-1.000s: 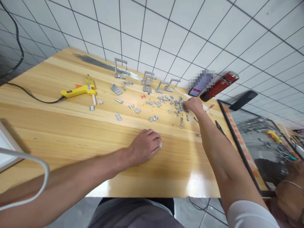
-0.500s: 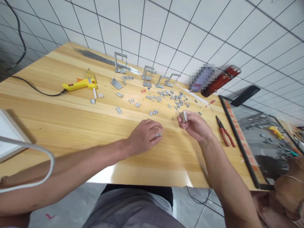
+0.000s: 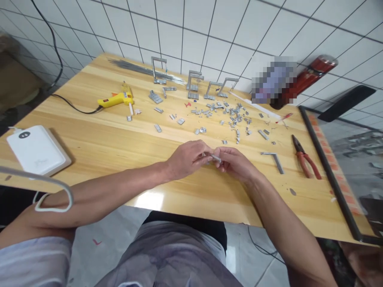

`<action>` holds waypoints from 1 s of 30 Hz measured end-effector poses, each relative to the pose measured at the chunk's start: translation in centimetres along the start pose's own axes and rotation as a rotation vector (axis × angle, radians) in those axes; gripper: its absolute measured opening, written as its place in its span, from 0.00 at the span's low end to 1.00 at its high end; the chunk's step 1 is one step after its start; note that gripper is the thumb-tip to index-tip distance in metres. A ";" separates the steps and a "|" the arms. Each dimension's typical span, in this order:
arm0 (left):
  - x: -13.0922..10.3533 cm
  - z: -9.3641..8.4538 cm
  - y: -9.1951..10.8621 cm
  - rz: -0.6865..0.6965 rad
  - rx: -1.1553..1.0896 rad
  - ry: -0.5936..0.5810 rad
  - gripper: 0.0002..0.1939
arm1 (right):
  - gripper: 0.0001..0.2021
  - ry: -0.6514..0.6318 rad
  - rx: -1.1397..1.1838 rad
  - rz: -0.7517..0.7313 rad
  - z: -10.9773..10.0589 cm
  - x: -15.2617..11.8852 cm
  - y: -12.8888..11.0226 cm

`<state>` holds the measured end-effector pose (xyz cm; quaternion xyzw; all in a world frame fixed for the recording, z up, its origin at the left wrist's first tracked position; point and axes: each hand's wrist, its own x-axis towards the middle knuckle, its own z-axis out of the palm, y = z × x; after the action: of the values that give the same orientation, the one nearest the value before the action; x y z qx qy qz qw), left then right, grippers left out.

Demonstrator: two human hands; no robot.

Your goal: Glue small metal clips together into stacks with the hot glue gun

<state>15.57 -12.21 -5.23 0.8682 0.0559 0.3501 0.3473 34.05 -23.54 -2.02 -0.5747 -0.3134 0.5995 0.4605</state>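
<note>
Above the near part of the table, my left hand (image 3: 188, 160) and my right hand (image 3: 235, 162) meet, fingers closed. A small flat grey piece (image 3: 216, 158) is pinched between their fingertips. Fingers cover part of it, so I cannot tell whether it is one piece or two. Just beyond my hands lie small grey pieces (image 3: 225, 142) on the wood. To the right of my right hand rests an L-shaped grey piece (image 3: 277, 162), and past it lie red-handled pliers (image 3: 305, 158).
A yellow glue gun (image 3: 115, 99) lies at the left behind a white power bank (image 3: 38, 150). Grey frames (image 3: 154, 71) stand along the back near thin metal rods (image 3: 131, 68). A red flask (image 3: 311, 75) leans at the wall. A black-edged board (image 3: 324, 167) borders the right.
My hands, apart before, have come together at the grey piece, the right moving left and downward. The view has shifted, showing the power bank and the L-shaped piece.
</note>
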 end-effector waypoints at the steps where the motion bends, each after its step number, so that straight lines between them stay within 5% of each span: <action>1: 0.1 -0.1 0.2 -0.065 -0.042 0.012 0.10 | 0.18 0.022 -0.010 -0.032 0.1 0.0 0.1; 6: 0.4 -0.7 0.9 -0.474 -0.282 0.015 0.13 | 0.16 0.263 -0.097 -0.346 0.0 0.3 0.7; 9: 0.5 -0.8 0.9 -0.560 -0.335 0.008 0.15 | 0.16 0.314 -0.141 -0.422 -0.1 0.4 0.8; 24: 0.3 -0.3 0.3 -0.330 -0.060 -0.143 0.07 | 0.11 0.121 -0.320 -0.311 -0.3 0.3 0.4; 30: 0.2 -0.3 0.1 -0.277 -0.003 -0.152 0.05 | 0.10 0.146 -0.395 -0.319 -0.3 0.4 0.7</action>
<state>15.56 -12.03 -4.91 0.8755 0.1479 0.2324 0.3969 34.27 -23.48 -2.82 -0.6385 -0.4768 0.4034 0.4497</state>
